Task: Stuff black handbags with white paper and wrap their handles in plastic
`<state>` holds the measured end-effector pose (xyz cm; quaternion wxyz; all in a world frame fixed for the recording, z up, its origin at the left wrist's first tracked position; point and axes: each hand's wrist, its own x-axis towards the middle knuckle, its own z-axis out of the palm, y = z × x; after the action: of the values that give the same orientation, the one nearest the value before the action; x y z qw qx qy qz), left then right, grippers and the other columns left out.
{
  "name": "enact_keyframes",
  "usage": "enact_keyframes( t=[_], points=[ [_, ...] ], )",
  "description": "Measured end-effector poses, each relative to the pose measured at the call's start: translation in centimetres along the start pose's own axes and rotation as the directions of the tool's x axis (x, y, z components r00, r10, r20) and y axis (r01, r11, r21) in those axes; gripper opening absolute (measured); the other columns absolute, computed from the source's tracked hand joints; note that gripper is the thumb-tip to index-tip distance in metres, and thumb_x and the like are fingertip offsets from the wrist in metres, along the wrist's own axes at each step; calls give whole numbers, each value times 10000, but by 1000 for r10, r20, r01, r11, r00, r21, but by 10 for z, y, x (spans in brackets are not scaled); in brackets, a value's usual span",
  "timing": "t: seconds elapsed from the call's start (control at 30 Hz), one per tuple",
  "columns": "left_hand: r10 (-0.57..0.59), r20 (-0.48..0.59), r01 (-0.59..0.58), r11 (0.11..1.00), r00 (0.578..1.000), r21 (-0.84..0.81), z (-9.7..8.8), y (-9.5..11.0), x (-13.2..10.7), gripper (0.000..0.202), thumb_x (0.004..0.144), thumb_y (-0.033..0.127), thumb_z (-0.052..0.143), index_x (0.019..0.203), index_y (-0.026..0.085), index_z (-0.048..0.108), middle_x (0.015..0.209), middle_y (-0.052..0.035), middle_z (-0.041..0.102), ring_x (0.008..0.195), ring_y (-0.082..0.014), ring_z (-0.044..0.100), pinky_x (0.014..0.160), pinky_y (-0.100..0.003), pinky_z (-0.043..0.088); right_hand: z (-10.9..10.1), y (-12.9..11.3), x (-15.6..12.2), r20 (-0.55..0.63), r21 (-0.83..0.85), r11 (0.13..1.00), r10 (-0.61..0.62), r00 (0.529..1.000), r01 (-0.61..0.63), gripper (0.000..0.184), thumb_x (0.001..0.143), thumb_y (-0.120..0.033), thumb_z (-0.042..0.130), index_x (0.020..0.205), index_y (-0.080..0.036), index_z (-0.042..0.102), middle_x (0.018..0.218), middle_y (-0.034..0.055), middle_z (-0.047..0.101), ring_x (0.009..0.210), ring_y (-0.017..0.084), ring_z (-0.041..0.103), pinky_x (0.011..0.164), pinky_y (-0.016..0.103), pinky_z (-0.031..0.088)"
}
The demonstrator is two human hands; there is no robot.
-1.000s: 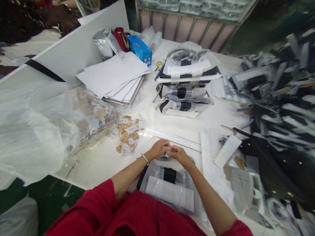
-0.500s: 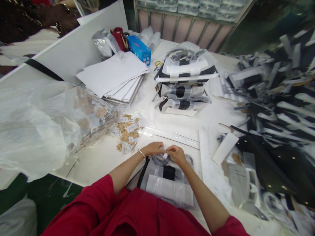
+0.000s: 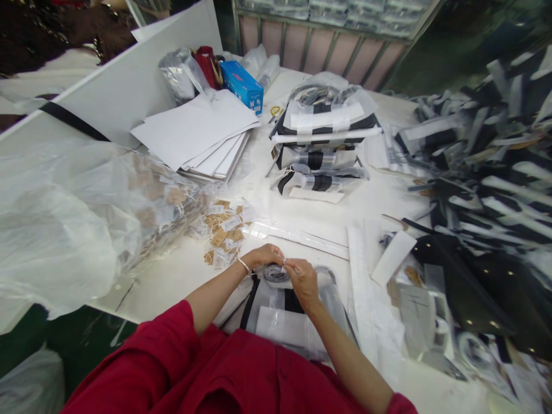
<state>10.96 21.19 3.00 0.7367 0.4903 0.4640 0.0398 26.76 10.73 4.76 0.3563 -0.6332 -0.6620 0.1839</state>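
Pinching small white piece [image 3: 283, 263], left hand [image 3: 265, 255], right hand [image 3: 302, 280], forearms [image 3: 215, 295] angled inward

We count two hands [image 3: 304, 282], one bracelet [image 3: 244, 265], one blue box [image 3: 242, 86], one white-sheet stack [image 3: 194, 129], one near wrapped bundle [image 3: 280, 322] and at least three farther bundles [image 3: 317, 181].

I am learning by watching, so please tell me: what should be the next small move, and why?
Probably a gentle tug by the right hand on the small white piece, with the left hand held steady: both hands meet there, close to the round grey coil at the far edge of the black-edged bundle in clear plastic, and they hide whether it is fastened.
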Motion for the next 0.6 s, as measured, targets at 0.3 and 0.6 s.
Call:
enact_keyframes(
  t=[0.3,0.6],
  points=[
    [6,84,18,959,996,-282,-4,4,-17,436,502,339,794,854,126,649,737,-7,667,674,-136,593,695,-278,466,-16,2,-4,55,-158,953,-251,966,257,218,924,-235,574,1097,-289,696,1186,35,708,1170,209,601,1045,440,404],
    [68,-118,-79,992,991,-99,6,16,-33,388,497,278,758,848,132,679,686,20,640,618,-120,548,613,-240,401,-33,-14,-23,-53,77,996,60,997,-56,242,945,-324,509,1046,-270,722,1132,63,726,1101,219,644,1050,480,433]
  ],
)
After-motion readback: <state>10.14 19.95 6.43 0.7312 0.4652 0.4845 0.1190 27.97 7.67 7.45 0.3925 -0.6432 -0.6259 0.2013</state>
